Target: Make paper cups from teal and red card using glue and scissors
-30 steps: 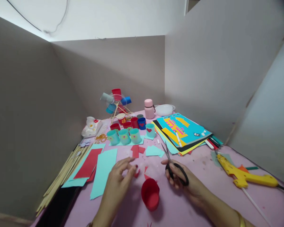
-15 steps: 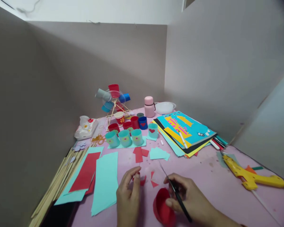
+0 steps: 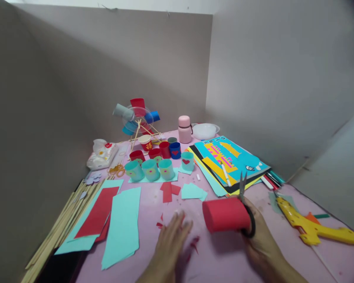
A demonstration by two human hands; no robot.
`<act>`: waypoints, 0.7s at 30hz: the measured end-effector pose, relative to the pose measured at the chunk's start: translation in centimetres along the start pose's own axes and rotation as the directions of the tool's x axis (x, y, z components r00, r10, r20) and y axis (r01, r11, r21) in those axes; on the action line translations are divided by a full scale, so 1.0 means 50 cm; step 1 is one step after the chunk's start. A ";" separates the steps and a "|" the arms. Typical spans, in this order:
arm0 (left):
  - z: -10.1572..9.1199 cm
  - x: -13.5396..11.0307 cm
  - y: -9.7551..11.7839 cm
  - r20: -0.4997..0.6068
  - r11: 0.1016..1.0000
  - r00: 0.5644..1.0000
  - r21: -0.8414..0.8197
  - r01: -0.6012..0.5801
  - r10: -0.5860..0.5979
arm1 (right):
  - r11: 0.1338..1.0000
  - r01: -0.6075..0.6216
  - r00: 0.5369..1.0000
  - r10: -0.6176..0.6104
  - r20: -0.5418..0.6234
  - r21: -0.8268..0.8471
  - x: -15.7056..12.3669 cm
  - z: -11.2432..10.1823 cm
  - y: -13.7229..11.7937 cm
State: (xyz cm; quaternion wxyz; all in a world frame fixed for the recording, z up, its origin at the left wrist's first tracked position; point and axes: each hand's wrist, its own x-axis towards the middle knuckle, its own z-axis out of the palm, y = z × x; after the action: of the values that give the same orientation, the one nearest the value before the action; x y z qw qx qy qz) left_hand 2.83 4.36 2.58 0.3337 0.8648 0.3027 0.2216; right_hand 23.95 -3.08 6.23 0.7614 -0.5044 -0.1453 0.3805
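Observation:
My right hand (image 3: 259,232) grips a red paper cylinder (image 3: 225,214), turned on its side above the table. The same hand also holds black-handled scissors (image 3: 242,188), their blades pointing up. My left hand (image 3: 172,239) is flat and slightly blurred, fingers stretched over the table. Around it lie small red paper scraps (image 3: 194,243), some partly covered by the fingers. Beyond are red paper strips (image 3: 167,192) and light blue paper pieces (image 3: 191,191). Light blue paper cups with flower shapes (image 3: 150,171) stand in a row farther back.
On the left are light blue sheets (image 3: 122,228), a red sheet (image 3: 98,212) and wooden sticks (image 3: 51,232). A yellow glue gun (image 3: 312,226) lies at right, near stacked coloured paper and a booklet (image 3: 233,159). Behind stand a pink bottle (image 3: 184,129) and a wheel model (image 3: 138,118).
My right hand has lifted the red paper cylinder and turned it sideways, moving right; the scissors now point up. My left hand has flattened over the scraps, which have shifted.

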 end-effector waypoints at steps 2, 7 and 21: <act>0.022 -0.016 -0.009 0.123 0.963 0.991 0.259 -0.076 0.045 | 1.000 0.007 0.999 -0.006 -0.034 0.022 0.007 -0.006 0.003; -0.026 0.029 -0.015 -0.122 0.820 0.983 0.571 -0.044 0.138 | 0.998 -0.035 0.999 0.035 -0.006 0.058 0.004 -0.002 0.013; 0.096 0.010 0.022 -0.524 0.957 0.830 0.086 0.276 -0.192 | 0.967 -0.178 0.980 0.190 -0.055 0.181 -0.002 0.010 0.006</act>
State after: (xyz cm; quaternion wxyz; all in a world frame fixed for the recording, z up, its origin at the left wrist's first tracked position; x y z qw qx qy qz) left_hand 6.42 1.91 0.18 0.1966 0.7552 0.5005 0.3749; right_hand 23.45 -2.78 6.21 0.7688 -0.4604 -0.0364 0.4423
